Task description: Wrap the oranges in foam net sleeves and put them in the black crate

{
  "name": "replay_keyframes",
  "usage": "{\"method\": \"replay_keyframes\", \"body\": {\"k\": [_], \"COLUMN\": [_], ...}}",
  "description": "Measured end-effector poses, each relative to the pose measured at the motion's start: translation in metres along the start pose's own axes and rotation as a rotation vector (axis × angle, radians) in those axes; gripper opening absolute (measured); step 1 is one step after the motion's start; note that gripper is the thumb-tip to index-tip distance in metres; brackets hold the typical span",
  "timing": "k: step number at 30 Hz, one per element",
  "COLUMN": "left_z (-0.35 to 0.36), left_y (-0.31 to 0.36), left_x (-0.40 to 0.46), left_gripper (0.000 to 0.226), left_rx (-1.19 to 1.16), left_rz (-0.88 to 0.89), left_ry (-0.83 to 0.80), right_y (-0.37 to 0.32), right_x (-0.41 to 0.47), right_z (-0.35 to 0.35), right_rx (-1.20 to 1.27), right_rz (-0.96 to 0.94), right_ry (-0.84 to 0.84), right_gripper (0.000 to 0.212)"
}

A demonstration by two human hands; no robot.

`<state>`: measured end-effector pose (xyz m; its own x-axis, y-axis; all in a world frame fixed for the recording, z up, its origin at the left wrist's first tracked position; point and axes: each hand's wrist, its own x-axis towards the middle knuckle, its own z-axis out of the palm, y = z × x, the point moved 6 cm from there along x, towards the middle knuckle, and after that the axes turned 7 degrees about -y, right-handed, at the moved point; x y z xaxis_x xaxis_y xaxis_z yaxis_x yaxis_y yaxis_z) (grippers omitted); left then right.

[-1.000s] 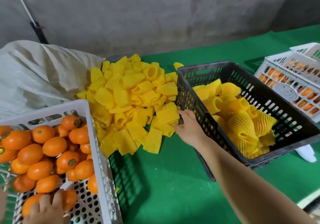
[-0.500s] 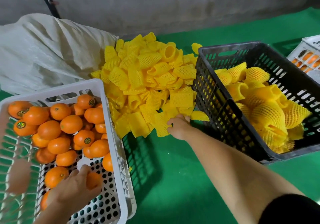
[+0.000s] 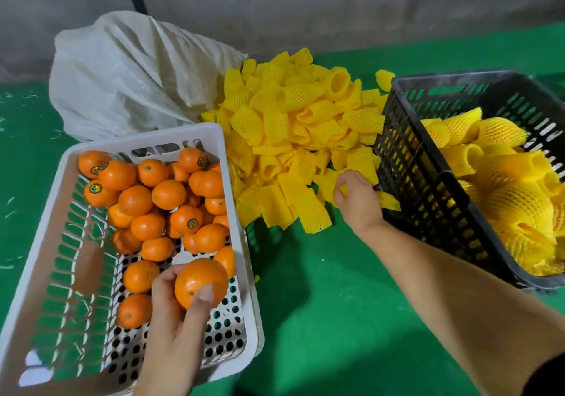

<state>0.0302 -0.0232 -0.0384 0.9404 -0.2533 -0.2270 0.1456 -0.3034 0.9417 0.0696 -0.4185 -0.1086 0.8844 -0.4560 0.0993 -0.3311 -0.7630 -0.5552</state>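
head | left hand (image 3: 180,300) gripped one orange (image 3: 201,282) above white crate (image 3: 244,242) of loose oranges (image 3: 159,200) | right hand (image 3: 359,200) pinched a sleeve (image 3: 328,181) at near edge of sleeve pile (image 3: 293,138), beside black crate (image 3: 428,200) holding wrapped oranges (image 3: 513,200) | green tabletop (image 3: 336,304)

left hand (image 3: 171,319): bare, no glove | right hand (image 3: 359,203): bare | forearms uncovered | black sleeve (image 3: 547,377) edge at right upper arm

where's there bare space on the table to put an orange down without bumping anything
Bare green cloth lies between the white crate and black crate, below the sleeve pile. It is crowded farther back, where sleeves fill the gap.
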Motion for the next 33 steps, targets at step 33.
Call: {"method": "replay_keyframes", "body": {"k": [33], "left_z": [-0.007], "left_y": [-0.016], "left_x": [-0.008], "left_gripper": [0.057], "left_rx": [-0.612], "left_rz": [0.018], "left_ry": [-0.393], "right_y": [-0.237], "right_x": [-0.148], "right_z": [0.013], "right_rx": [0.161], "right_rz": [-0.337], "right_ry": [-0.259], "right_gripper": [0.022]}}
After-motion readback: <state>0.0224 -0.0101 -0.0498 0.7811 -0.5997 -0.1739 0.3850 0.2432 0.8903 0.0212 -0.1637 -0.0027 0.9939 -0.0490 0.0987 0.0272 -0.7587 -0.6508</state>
